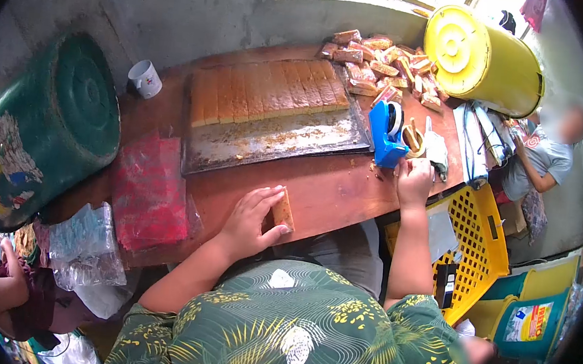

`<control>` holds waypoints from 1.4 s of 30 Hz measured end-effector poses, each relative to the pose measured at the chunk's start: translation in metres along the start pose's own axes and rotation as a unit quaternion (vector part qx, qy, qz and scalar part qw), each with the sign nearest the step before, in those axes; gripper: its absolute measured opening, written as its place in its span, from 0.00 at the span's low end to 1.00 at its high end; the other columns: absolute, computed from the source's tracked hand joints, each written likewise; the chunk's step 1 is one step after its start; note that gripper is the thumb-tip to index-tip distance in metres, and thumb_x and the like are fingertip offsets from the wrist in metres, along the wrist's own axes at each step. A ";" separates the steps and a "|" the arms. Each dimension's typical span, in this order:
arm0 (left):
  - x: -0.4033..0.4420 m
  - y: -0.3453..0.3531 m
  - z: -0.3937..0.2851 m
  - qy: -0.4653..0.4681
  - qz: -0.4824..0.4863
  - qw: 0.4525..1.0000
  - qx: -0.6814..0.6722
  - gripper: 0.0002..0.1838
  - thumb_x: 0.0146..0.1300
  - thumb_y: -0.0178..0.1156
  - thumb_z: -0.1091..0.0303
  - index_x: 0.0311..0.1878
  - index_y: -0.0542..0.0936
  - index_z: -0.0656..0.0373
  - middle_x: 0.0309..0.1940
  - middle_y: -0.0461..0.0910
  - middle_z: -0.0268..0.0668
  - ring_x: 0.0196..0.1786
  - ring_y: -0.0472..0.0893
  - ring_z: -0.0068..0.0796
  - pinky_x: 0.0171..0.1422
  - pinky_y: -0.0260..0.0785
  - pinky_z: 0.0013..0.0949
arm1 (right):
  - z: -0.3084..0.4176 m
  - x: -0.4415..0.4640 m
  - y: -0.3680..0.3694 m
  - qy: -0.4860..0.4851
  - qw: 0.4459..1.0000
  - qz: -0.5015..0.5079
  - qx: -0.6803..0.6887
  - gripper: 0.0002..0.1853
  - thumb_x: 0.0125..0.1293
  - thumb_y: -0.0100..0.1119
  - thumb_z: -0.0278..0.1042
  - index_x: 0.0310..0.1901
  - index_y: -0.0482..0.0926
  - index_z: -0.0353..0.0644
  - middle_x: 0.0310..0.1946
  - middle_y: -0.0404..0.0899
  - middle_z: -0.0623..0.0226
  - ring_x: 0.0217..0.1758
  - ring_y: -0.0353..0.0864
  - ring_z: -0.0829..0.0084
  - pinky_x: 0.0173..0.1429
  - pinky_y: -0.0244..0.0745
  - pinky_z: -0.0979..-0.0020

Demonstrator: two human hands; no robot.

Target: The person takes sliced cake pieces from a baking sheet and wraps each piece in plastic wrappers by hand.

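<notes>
My left hand rests at the table's near edge, its thumb and fingers around a small slice of cake. Whether that slice is wrapped I cannot tell. At the front of a blue tape dispenser, my right hand is closed in a pinch; what its fingers hold, if anything, is too small to make out. Ahead of both hands lies a metal baking tray, its far part covered by a sheet of brown-topped cake cut into slices.
Wrapped cake slices are piled at the back, beside a yellow drum. Red plastic wrappers, a white mug and a green drum stand leftward. A yellow crate is at right. Other people are on both sides.
</notes>
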State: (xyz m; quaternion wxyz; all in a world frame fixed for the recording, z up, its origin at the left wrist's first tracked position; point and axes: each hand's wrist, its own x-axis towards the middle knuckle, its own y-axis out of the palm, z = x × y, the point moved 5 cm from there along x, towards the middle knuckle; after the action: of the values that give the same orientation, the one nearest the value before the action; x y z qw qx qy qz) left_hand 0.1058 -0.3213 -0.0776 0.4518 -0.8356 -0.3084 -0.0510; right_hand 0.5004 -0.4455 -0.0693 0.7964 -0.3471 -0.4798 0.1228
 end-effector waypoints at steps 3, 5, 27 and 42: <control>0.000 0.000 0.001 -0.011 0.003 1.000 -0.005 0.36 0.65 0.71 0.53 0.72 0.74 0.61 0.74 0.73 0.45 0.77 0.70 0.50 0.82 0.60 0.50 | 0.029 -0.009 0.000 0.018 0.991 0.085 0.099 0.10 0.65 0.72 0.37 0.31 0.86 0.40 0.37 0.82 0.56 0.44 0.80 0.54 0.52 0.74 0.54; 0.000 -0.002 0.001 -0.017 0.005 1.000 -0.011 0.35 0.65 0.71 0.54 0.72 0.74 0.62 0.73 0.73 0.45 0.76 0.70 0.50 0.82 0.60 0.50 | 0.080 -0.029 0.007 0.012 0.947 0.207 0.246 0.10 0.65 0.73 0.37 0.31 0.88 0.40 0.37 0.82 0.59 0.44 0.81 0.60 0.52 0.76 0.59; 0.000 -0.008 -0.005 -0.020 -0.093 0.995 0.020 0.23 0.56 0.75 0.69 0.55 0.81 0.56 0.62 0.81 0.43 0.69 0.77 0.49 0.78 0.64 0.51 | 0.024 0.040 -0.006 0.145 0.971 0.014 0.188 0.18 0.74 0.66 0.41 0.54 0.82 0.35 0.43 0.83 0.54 0.40 0.83 0.65 0.48 0.80 0.62; -0.009 -0.017 -0.008 0.032 -0.118 0.988 -0.089 0.21 0.54 0.83 0.62 0.47 0.84 0.55 0.46 0.80 0.38 0.41 0.84 0.32 0.43 0.83 0.34 | -0.005 -0.013 0.015 0.021 0.994 0.088 0.058 0.13 0.69 0.71 0.38 0.32 0.86 0.37 0.36 0.80 0.60 0.42 0.80 0.64 0.51 0.75 0.61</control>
State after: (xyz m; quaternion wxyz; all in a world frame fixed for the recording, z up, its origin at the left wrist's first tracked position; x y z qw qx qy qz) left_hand 0.0906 -0.3254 -0.0639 0.3762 -0.8280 -0.3847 -0.1579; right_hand 0.4999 -0.4438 -0.0901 0.8113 -0.3432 -0.4228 0.2126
